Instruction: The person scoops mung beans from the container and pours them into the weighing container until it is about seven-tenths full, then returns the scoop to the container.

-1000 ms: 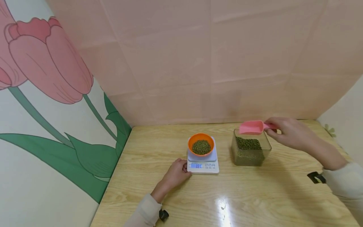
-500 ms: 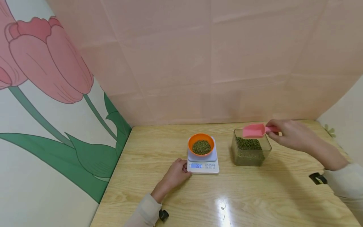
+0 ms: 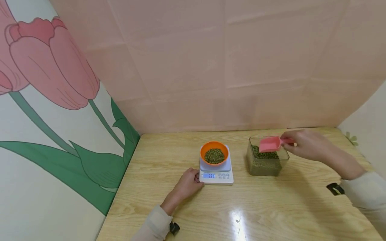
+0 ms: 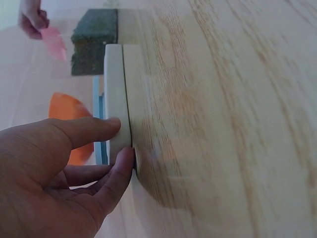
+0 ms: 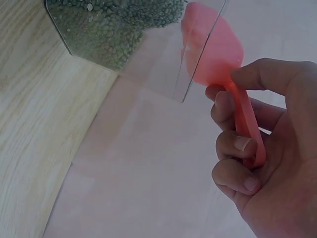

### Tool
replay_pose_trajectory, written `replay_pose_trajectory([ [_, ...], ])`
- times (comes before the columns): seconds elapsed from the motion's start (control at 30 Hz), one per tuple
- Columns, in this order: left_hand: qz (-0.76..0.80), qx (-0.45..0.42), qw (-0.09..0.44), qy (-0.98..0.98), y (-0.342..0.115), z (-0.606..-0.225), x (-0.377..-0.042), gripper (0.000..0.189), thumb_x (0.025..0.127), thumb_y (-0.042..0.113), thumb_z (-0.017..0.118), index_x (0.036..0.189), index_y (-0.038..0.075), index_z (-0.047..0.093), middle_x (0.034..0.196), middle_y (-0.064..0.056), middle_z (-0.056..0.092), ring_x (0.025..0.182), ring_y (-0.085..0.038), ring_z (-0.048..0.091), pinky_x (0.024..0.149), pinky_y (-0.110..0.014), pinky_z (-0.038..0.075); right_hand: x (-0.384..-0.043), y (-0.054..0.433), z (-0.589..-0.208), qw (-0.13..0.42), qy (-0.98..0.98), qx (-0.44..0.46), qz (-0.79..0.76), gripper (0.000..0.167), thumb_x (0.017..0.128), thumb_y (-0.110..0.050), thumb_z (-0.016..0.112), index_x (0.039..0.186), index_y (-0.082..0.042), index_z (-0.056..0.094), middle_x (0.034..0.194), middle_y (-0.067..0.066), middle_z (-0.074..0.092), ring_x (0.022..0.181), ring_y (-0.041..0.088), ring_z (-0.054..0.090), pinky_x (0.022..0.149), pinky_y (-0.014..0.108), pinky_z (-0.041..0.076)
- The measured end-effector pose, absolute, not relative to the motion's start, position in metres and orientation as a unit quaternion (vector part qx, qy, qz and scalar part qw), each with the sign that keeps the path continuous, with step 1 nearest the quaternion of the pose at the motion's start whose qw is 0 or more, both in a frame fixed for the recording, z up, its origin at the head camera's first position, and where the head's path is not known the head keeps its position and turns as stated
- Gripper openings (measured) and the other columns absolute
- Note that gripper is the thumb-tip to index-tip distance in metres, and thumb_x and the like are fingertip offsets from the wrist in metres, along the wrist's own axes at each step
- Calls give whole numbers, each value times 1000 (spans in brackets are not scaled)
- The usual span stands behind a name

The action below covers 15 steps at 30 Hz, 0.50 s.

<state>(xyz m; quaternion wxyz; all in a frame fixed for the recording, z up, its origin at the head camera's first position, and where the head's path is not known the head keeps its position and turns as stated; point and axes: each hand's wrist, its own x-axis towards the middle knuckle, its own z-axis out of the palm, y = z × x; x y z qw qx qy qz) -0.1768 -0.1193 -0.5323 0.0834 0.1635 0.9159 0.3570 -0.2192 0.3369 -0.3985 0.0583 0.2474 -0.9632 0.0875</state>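
Note:
My right hand grips the handle of a pink scoop, fingers curled round it in the right wrist view. The scoop's bowl dips at the mouth of a clear square container part filled with green mung beans. My left hand holds the near left corner of a white kitchen scale, thumb and fingers at its edge in the left wrist view. On the scale sits an orange bowl with mung beans in it. The lit display reads 331.
All this stands on a wood-grain table. Behind it rises a pink sheet, and a wall with painted tulips borders the left side. The container is right of the scale.
My right hand has lowered the pink scoop from above the container's back rim down into its mouth, toward the beans. The left hand, the scale and the reading are unchanged.

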Motion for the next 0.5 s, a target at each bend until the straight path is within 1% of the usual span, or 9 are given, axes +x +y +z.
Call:
replay_pose_trajectory([
  [0.07,355,164,83,917,-119,-533,-177,24,92,12,81,112,5,72,91,-2,57,82,-9,49,67,-20,44,-220,336,-400,53,-963,248,88,27,96,-22,77,115,-1,77,101,11,81,81,25,75,64,45,58],
  [0.3,356,166,82,916,-120,-533,-178,23,92,11,82,111,4,71,91,-3,58,81,-8,49,67,-19,43,-221,333,-402,44,-963,249,89,30,96,-21,77,116,1,77,101,11,80,79,20,73,65,43,58],
  [0.5,357,165,80,916,-120,-534,-178,23,91,11,82,111,4,72,92,-4,58,81,-8,49,67,-19,45,-223,330,-403,27,-966,244,83,31,95,-21,77,116,1,77,104,13,80,83,25,75,71,50,59],
])
